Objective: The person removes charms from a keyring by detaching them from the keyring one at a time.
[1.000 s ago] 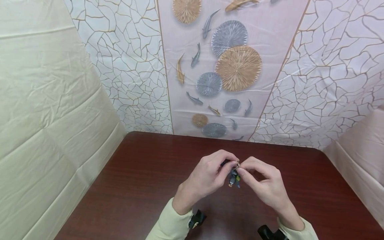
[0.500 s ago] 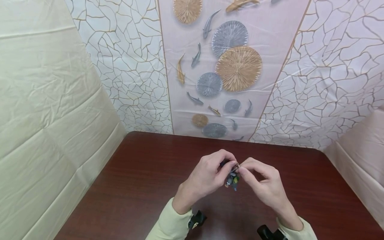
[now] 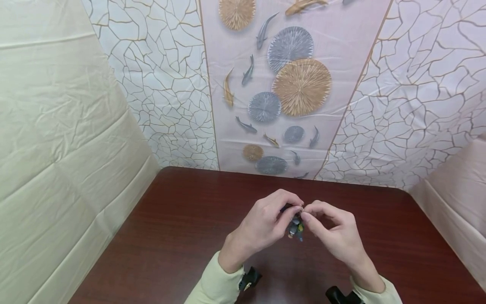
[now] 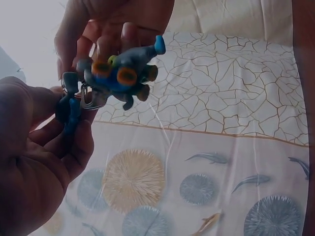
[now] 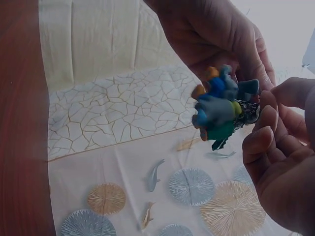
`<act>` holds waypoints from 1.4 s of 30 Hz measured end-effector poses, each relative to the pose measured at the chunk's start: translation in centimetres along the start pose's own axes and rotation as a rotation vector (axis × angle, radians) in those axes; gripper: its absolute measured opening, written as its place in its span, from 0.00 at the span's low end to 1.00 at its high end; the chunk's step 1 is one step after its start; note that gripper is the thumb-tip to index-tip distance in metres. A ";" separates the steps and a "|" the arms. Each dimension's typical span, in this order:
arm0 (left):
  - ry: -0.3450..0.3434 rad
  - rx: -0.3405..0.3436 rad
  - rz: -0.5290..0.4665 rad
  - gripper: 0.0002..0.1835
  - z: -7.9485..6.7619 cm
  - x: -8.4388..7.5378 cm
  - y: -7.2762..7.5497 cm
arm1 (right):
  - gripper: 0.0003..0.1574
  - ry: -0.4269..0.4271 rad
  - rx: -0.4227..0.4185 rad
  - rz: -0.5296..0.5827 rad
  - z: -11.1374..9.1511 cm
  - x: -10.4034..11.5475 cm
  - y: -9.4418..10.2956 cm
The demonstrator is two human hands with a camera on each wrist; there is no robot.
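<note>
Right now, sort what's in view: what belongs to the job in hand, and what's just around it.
Apparently in the job:
- left hand
- right hand
- small toy figures
- metal fittings
- blue-green piece

Just around it:
- table
- patterned cloth
- cream cloth
- black wrist devices

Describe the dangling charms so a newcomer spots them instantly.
Above the dark table, find the left hand and right hand, close together. The charms hang between them: a small blue-grey cluster, lime bits setting it apart from both hands.
</note>
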State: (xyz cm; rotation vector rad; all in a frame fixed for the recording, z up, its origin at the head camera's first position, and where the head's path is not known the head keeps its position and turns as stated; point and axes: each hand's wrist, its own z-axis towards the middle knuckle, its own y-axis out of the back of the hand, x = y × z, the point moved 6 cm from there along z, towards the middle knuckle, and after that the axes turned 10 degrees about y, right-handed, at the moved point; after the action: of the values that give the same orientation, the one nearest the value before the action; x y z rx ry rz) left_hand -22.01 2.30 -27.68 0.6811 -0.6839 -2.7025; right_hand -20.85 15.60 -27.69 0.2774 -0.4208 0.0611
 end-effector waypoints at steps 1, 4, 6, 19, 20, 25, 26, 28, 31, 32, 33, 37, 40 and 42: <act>0.003 -0.006 0.000 0.04 0.0 0.0 0.0 | 0.16 0.011 0.000 0.007 0.0 0.0 0.0; 0.024 -0.020 -0.003 0.04 0.0 0.3 0.1 | 0.16 0.042 0.004 0.034 0.1 0.1 -0.1; 0.037 -0.024 -0.007 0.03 0.0 0.5 0.1 | 0.17 0.060 0.005 0.047 0.1 0.1 -0.2; -0.006 -0.025 0.000 0.02 0.0 0.1 0.1 | 0.16 -0.025 -0.007 0.113 -0.8 -1.4 0.0; -0.013 -0.023 0.002 0.02 0.0 0.0 0.1 | 0.17 -0.037 -0.012 0.113 -0.9 -1.6 0.1; -0.032 -0.025 0.002 0.02 0.0 -0.1 0.1 | 0.18 -0.058 -0.031 0.099 -1.2 -2.0 0.4; -0.033 -0.027 -0.001 0.03 0.0 -0.1 0.1 | 0.18 -0.055 -0.032 0.101 -1.2 -1.9 0.4; -0.026 -0.034 -0.002 0.03 0.0 0.0 0.2 | 0.18 -0.052 -0.034 0.110 -1.2 -1.8 0.4; 0.001 -0.045 -0.004 0.03 0.0 0.2 0.2 | 0.18 -0.035 -0.037 0.127 -1.2 -1.8 0.4; 0.012 -0.048 -0.003 0.03 0.0 0.2 0.2 | 0.18 -0.029 -0.037 0.132 -1.2 -1.9 0.3; 0.022 -0.052 -0.002 0.03 0.0 0.3 0.2 | 0.18 -0.023 -0.037 0.137 -1.3 -1.9 0.3; 0.039 -0.054 -0.002 0.03 0.0 0.4 0.2 | 0.18 -0.016 -0.036 0.134 -1.5 -2.3 0.4; 0.029 -0.053 0.006 0.02 -0.1 0.4 0.2 | 0.17 -0.026 -0.027 0.135 -1.7 -2.5 0.4; 0.013 -0.051 0.019 0.02 -0.1 0.2 0.2 | 0.17 -0.034 -0.022 0.141 -1.7 -2.6 0.4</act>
State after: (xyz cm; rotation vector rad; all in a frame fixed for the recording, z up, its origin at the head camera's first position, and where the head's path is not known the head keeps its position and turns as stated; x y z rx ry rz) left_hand -22.15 2.01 -27.69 0.6750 -0.6126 -2.6861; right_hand -22.62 16.48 -30.11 0.2275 -0.4741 0.1903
